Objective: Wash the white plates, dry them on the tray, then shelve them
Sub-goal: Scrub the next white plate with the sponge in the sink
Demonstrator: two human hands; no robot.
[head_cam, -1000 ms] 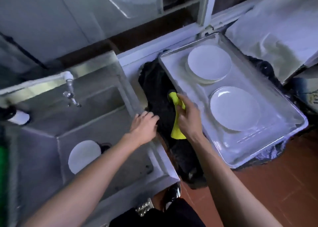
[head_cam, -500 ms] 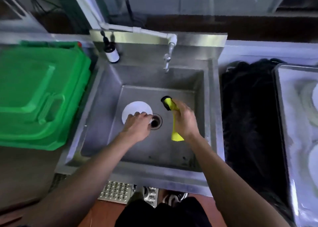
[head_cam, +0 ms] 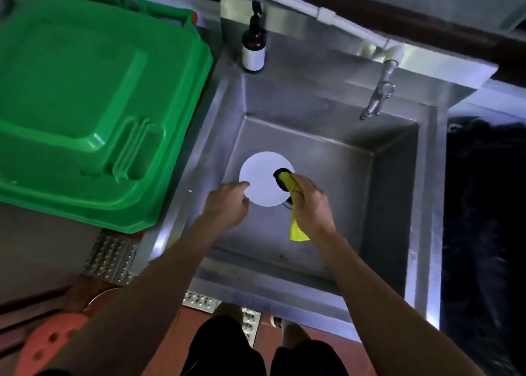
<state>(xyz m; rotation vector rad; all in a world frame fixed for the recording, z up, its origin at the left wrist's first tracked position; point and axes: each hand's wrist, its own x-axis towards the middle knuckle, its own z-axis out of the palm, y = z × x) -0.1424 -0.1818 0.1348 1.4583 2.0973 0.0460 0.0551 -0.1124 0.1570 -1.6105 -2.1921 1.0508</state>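
Down on the sink (head_cam: 398, 176) floor lies one white plate (head_cam: 263, 180), unwashed it seems, left hand (head_cam: 227, 204) loosely touching its rim, right hand (head_cam: 310, 204) gripping a yellow cloth (head_cam: 297, 230); drying and shelving remain.

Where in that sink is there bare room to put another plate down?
The sink floor is bare right of the right hand, toward the right wall, and behind the white plate, below the tap. The front left is crowded by the plate, both hands and the yellow cloth.

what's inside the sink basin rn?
One white plate flat on the sink floor. Left hand touches its rim; right hand holds a yellow cloth at the other edge. The drain is mostly covered.
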